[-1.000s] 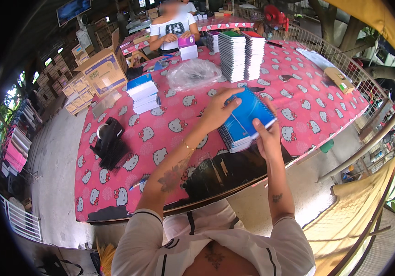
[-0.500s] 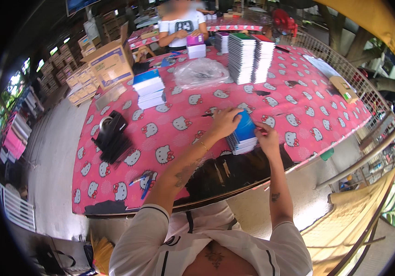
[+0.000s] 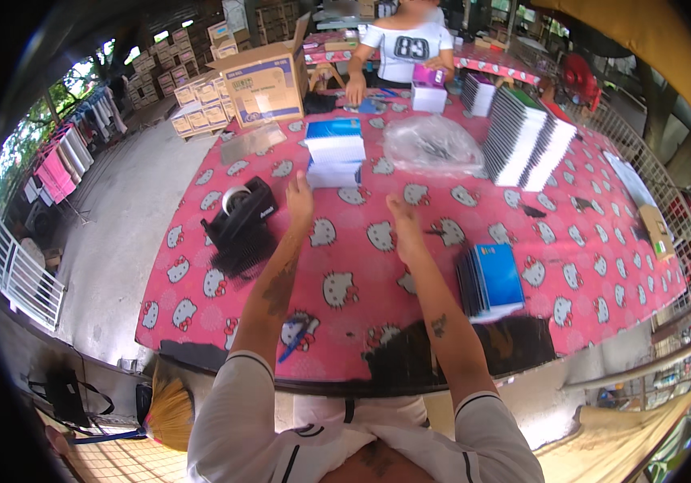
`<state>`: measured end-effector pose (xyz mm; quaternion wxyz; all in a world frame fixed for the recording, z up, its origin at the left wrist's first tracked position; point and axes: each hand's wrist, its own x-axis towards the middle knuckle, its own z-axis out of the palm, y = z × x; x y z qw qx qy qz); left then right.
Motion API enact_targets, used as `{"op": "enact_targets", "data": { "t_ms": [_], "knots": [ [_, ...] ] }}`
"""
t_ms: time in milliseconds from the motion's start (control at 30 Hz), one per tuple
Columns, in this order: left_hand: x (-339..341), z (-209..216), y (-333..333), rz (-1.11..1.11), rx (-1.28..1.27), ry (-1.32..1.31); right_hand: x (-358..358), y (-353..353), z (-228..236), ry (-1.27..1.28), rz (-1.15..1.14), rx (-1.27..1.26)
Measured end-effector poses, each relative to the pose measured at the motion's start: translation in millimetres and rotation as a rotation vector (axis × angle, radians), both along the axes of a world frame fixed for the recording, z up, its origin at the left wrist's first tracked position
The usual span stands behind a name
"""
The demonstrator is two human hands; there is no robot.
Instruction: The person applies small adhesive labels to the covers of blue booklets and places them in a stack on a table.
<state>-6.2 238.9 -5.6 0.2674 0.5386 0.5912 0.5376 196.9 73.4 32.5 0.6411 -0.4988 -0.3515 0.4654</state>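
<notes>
My left hand (image 3: 301, 200) is open, its fingers reaching up beside the near left corner of a stack of blue-covered notebooks (image 3: 334, 149). Whether the fingertips touch the stack I cannot tell. Out over the tablecloth, right of that stack, my right hand (image 3: 403, 219) is open and slightly blurred, holding nothing. A second, smaller pile of blue spiral notebooks (image 3: 497, 278) lies near the table's front edge, right of my right forearm. Left of my left hand sits a black tape dispenser (image 3: 241, 211), with a batch of black binding coils (image 3: 242, 256) against it.
The pink patterned table (image 3: 337, 288) carries a clear plastic bag (image 3: 432, 145), tall stacks of spiral notebooks (image 3: 515, 137) and blue pens (image 3: 297, 334). An open carton (image 3: 266, 88) stands at the far left. Across the table a person (image 3: 406, 48) works beside purple-covered notebooks (image 3: 428, 88).
My hands have left the near notebook pile and moved left toward the farther blue stack. The whole view has swung left. The person opposite has lowered a hand to the table.
</notes>
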Motion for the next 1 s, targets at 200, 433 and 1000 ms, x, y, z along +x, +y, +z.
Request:
{"op": "enact_targets", "data": {
  "t_ms": [200,433,1000],
  "knots": [
    [-16,0,65,-0.235,-0.208,-0.375,14,149,-57,0.219,0.136,-0.037],
    [0,24,77,-0.535,-0.349,-0.575,-14,184,-27,-0.054,0.273,0.003],
    [4,44,-68,-0.53,-0.417,-0.619,-31,59,-29,0.0,0.23,0.011]
  ]
}}
